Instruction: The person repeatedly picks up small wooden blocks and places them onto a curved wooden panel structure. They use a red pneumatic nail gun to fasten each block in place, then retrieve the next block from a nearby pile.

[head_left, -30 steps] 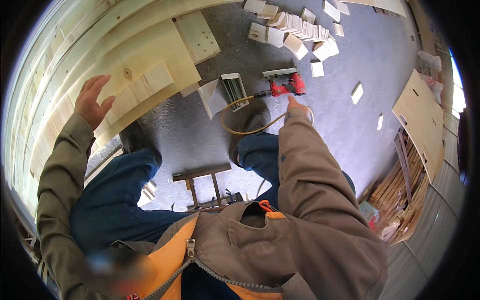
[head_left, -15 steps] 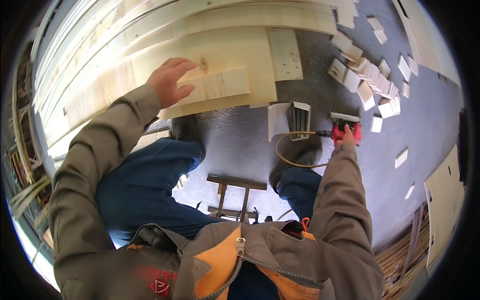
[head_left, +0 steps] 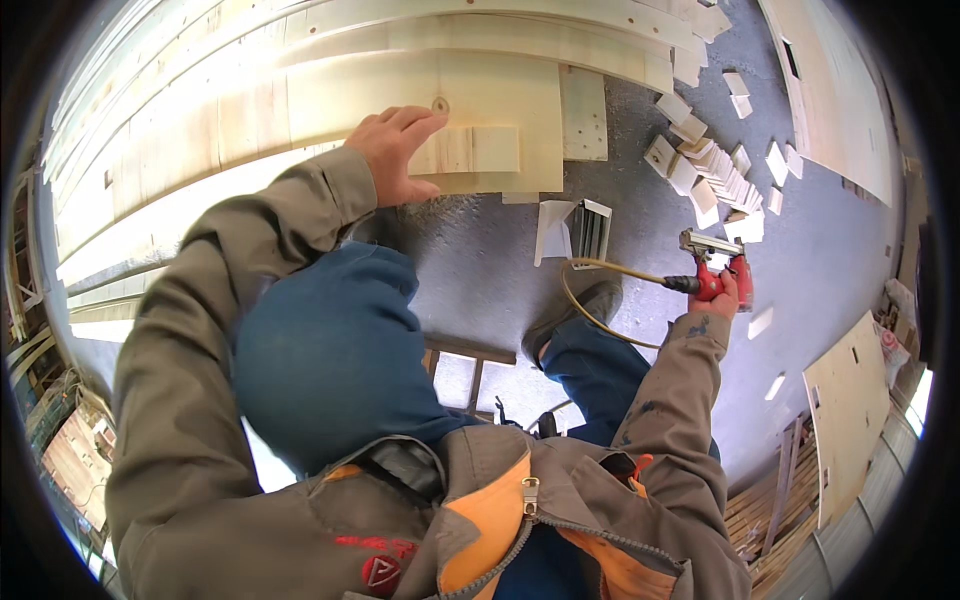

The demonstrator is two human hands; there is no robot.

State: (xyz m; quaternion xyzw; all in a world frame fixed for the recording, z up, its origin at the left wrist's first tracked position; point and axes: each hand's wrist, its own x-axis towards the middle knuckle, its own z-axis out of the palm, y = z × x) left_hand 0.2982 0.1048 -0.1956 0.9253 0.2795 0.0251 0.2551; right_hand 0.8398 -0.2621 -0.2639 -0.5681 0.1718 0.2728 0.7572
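the red air tool (head_left: pixel 743 283) is gripped in the right hand (head_left: pixel 722 298), with fingers wrapped about its handle; its metal rail (head_left: pixel 712 243) is carried just beyond that grip. a yellow hose (head_left: pixel 610 266) is joined to the tool on the left side of the grip and is looped back toward the person's leg. the left hand (head_left: pixel 395 155) is held with fingers spread and thumb apart, and nothing is seen to be gripped in it. a wide pale board (head_left: pixel 340 100) is seen beneath that hand, though whether it is pressed on cannot be told. a short wood piece (head_left: pixel 495 150) is laid on the board just right of the left hand. between the two hands, nearer the tool, a white box (head_left: pixel 590 232) is left on the floor; loose wood blocks (head_left: pixel 722 172) are scattered beyond the right grip. the step in hand is judged to be the handling of the tool; for any use on the board, the tool would need to be carried leftward, with the hose kept slack.
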